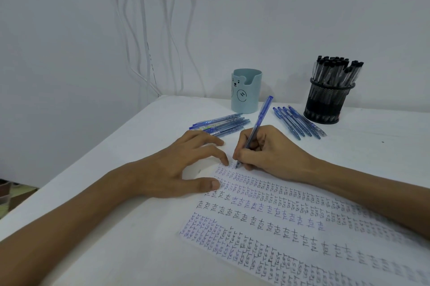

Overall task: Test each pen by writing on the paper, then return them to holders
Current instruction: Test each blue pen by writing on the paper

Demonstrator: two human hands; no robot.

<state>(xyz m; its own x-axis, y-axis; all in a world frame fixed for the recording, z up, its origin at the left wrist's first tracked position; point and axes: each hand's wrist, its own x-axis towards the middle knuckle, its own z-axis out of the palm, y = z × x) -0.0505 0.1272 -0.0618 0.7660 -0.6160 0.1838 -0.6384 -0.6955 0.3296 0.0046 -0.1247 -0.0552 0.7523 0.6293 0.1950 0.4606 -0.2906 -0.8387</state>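
Observation:
My right hand [270, 148] grips a blue pen [260, 120], its tip touching the top left of the paper [290, 222], which is covered in rows of the word "test". My left hand [186, 167] rests on the paper's upper left corner with spread fingers. A pile of blue pens [221, 123] lies left of the light blue bear holder [246, 91]. Another group of blue pens [299, 121] lies between that holder and the black mesh holder [328, 101], which is full of black pens [337, 70].
The white table [144, 227] ends at its left edge close to my left forearm. White cables [144, 29] hang down the wall behind the table's far left corner.

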